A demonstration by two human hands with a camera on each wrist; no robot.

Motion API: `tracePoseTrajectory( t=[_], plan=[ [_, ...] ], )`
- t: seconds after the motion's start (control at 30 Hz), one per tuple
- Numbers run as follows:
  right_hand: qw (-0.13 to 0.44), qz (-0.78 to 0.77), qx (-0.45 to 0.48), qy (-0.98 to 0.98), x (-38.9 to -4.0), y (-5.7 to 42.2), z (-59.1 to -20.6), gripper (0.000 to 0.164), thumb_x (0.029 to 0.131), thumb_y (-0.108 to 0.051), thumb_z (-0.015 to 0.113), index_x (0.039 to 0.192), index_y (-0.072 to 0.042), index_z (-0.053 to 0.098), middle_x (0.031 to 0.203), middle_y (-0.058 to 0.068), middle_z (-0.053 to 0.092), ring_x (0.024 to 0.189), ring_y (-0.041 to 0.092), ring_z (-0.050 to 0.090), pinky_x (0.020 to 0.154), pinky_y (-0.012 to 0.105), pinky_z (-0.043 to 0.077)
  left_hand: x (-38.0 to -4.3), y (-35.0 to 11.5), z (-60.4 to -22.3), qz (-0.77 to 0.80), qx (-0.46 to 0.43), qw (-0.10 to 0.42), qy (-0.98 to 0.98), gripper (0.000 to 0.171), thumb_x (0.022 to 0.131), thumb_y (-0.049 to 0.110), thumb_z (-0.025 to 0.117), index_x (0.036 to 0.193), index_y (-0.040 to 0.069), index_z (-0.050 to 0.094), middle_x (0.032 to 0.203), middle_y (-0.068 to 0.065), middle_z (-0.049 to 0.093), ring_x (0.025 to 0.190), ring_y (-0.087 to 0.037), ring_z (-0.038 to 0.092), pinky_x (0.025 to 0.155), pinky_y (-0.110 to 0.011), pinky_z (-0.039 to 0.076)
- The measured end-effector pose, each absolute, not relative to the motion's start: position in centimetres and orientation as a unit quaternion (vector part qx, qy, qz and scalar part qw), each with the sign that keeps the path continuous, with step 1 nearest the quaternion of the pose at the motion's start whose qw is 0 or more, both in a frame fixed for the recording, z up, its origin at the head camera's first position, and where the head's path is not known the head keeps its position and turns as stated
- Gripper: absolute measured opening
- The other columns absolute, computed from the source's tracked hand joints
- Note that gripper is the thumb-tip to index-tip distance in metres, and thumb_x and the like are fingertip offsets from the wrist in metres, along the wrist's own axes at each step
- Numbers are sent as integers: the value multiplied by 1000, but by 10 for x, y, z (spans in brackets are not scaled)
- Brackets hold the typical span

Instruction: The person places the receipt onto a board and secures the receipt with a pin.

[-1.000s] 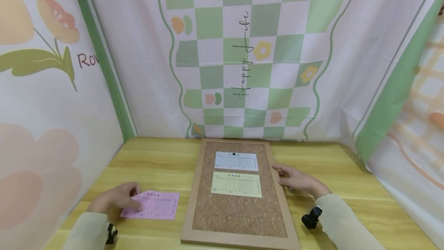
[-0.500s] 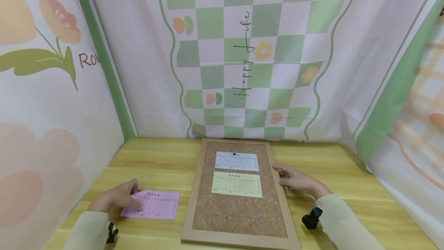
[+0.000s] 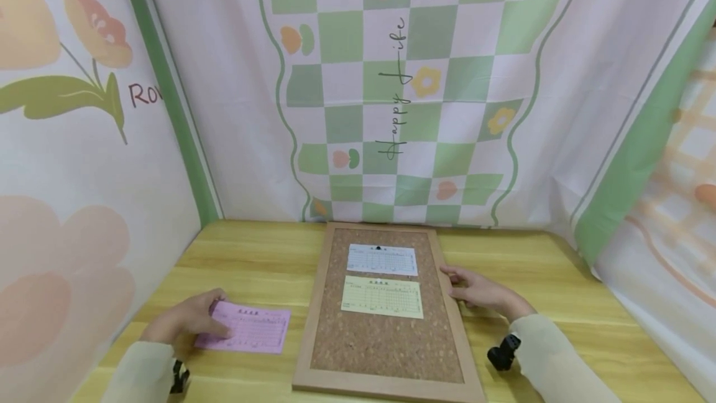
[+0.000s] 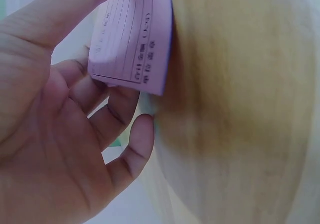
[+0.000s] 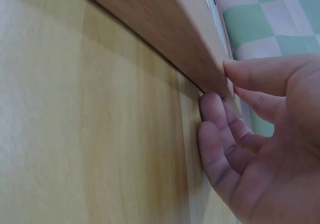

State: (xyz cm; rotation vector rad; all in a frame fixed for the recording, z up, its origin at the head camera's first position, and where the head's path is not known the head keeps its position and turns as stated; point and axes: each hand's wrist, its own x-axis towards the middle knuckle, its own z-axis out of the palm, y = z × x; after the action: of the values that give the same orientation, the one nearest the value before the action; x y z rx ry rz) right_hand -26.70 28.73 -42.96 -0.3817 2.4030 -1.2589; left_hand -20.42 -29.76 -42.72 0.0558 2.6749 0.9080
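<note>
In the lower left of the frame, the left hand pinches the pink slip, thumb on the printed face and fingers behind. The thin paper could crease or tear if that pinch tightened or twisted. The slip lies just beyond the fingertips, rightward, well apart from the right hand, with the cork board between. At right of center, that right hand grips the board's wooden edge; an uneven pull there would probably skew the board across the tabletop. Farther up the cork sit the yellow slip and, above it, the pale blue slip with a black pin; a careless sleeve might catch either. Behind hangs a checkered curtain.
</note>
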Motion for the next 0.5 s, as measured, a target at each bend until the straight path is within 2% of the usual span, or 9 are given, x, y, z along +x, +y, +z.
tracePoseTrajectory(
  t=[0.1,0.33,0.5],
  plan=[
    [200,-451,-132,860,-267,287,-431,62,102,-11,56,155,2,26,143,34,36,94,27,51,67,35,42,-204,-300,-428,316,38,151,936,51,72,19,89,109,6,57,100,-4,60,93,-22,56,95,-57,43],
    [199,-453,-143,857,-267,287,-431,63,102,-11,56,155,4,25,142,36,35,92,26,51,65,34,42,-204,-305,-429,326,62,153,931,43,78,17,85,110,7,57,97,-3,60,88,-20,55,85,-45,46],
    [197,-458,-151,854,-268,287,-431,63,102,-10,56,154,6,24,140,37,35,88,26,50,64,32,40,-202,-308,-425,370,67,164,912,37,81,9,78,112,5,58,99,-5,61,88,-22,56,82,-42,45]
  ],
)
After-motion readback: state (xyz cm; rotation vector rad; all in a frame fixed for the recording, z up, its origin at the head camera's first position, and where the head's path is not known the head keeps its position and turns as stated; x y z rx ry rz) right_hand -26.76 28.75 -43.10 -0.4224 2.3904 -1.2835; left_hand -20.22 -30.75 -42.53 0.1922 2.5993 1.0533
